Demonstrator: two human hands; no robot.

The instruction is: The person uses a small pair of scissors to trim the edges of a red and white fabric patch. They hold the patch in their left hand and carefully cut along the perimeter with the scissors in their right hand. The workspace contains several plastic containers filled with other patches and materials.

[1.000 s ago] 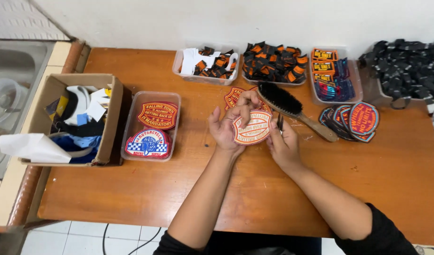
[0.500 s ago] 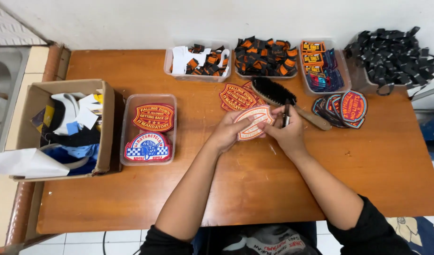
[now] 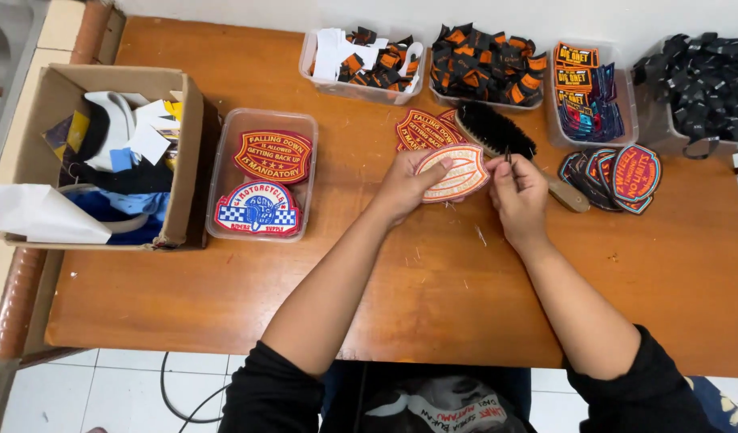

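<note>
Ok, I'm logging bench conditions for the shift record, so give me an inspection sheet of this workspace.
Surface: wooden table, thread bits scattered on it.
Job's things: oval embroidered patch, back side up; small dark tool, kind unclear.
Clutter: bristle brush; patch stack; clear tray with two patches; tubs of woven labels; cardboard box of scraps; black straps.
Hands: left hand holds the patch; right hand pinches the tool at its edge.
Cables: black cable on the floor.
Surroundings: white wall, tiled floor.

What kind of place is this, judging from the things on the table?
Probably a small workshop for finishing embroidered patches: the left hand holds an oval patch, a bristle brush lies nearby, and clear tubs hold sorted patches.
</note>
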